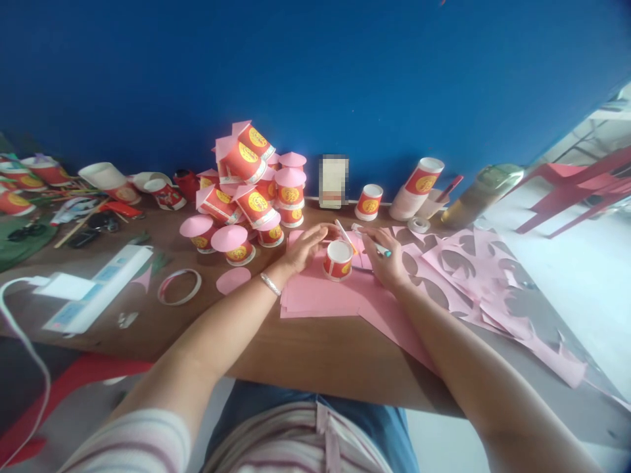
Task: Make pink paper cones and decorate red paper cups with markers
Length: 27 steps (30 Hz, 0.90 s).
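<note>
A red-and-white paper cup point(338, 260) with a yellow emblem stands on pink paper sheets point(320, 295), between my two hands. My left hand point(308, 246) is left of the cup, fingers loosely curved and apart. Its fingertips come close to a slim white stick with an orange end point(346, 238), which slants behind the cup; whether they touch it I cannot tell. My right hand point(384, 256) is closed around a pen with a teal end point(383, 250). A small white piece point(355, 228) shows at its fingertips, too blurred to name.
Stacked cups with pink cone tops point(246, 164) rise at back left. A tape roll point(180, 287), a pink disc point(233, 280) and a power strip point(101, 289) lie left. Cut pink scraps point(463, 263) cover the right side, before a leaning bottle point(480, 190). A blue wall point(315, 79) bounds the back.
</note>
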Each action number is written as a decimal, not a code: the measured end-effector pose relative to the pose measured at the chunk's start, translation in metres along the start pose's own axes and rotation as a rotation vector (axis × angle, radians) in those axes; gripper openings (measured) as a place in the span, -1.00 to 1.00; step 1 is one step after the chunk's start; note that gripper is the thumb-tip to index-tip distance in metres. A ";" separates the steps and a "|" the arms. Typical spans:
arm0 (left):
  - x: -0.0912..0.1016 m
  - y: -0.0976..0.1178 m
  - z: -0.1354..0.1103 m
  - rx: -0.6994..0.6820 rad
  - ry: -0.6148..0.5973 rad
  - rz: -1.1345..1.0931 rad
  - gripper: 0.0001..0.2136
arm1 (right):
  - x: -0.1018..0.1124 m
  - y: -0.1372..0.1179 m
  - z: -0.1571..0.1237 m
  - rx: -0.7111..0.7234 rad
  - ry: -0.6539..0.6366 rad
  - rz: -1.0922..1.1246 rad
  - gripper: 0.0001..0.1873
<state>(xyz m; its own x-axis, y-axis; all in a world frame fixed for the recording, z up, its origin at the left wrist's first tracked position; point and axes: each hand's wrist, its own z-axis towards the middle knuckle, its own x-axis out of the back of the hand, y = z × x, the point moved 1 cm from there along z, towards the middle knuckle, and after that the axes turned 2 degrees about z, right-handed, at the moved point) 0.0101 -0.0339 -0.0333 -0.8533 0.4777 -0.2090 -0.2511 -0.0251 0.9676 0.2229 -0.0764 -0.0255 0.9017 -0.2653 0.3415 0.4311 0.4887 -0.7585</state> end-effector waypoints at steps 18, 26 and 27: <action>0.005 -0.007 0.047 -0.056 0.113 1.238 -0.92 | 0.003 0.010 0.009 -0.266 0.040 0.177 -0.71; 0.008 -0.005 0.045 -0.065 0.085 1.280 -0.92 | 0.000 0.016 0.010 -0.289 0.019 0.176 -0.75; 0.009 -0.005 0.045 -0.067 0.080 1.278 -0.91 | -0.001 0.017 0.010 -0.284 0.015 0.169 -0.73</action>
<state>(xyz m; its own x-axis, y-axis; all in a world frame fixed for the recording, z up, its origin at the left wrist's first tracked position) 0.0242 0.0106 -0.0332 -0.5280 0.0272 0.8488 0.7429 -0.4696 0.4771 0.2301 -0.0594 -0.0332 0.9580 -0.2140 0.1911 0.2470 0.2763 -0.9288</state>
